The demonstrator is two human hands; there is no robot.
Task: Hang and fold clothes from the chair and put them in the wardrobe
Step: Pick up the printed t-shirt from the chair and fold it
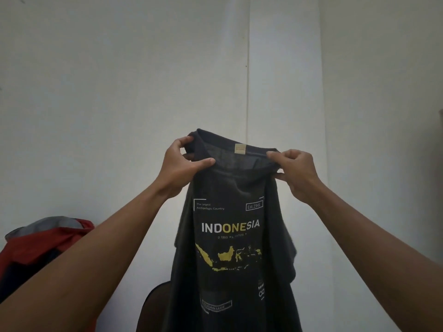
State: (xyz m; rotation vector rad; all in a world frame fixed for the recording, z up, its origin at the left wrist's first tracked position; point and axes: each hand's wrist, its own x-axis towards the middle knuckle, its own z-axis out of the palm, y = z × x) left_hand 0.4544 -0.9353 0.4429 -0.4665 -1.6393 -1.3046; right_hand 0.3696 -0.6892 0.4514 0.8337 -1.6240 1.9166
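Two bare arms are sticking out from 7 o'clock and 5 o'clock and pointing up to the middle. They are holding up a black T-shirt in front of a pale wall.

The left hand is pinching the collar at its 9 o'clock end. Its thumb is lying on the front of the cloth and its fingers are curling round the top edge. The right hand is pinching the collar at its 3 o'clock end, with its fingers bending over the cloth. Neither of the hands is spreading open.

The collar is stretching between them. A small tan tag is showing inside it at 12 o'clock.

The shirt is hanging down in the air from the hands toward 6 o'clock, and its bottom is running off the picture. A white and yellow word, INDONESIA, is showing on the front, and a yellow map is sitting just under it.

At 8 o'clock a red cloth with a grey part is lying in a heap, partly hiding behind the left arm and well apart from the shirt. At 6 o'clock a dark round shape is peeking out from behind the shirt, and I cannot tell what it is.
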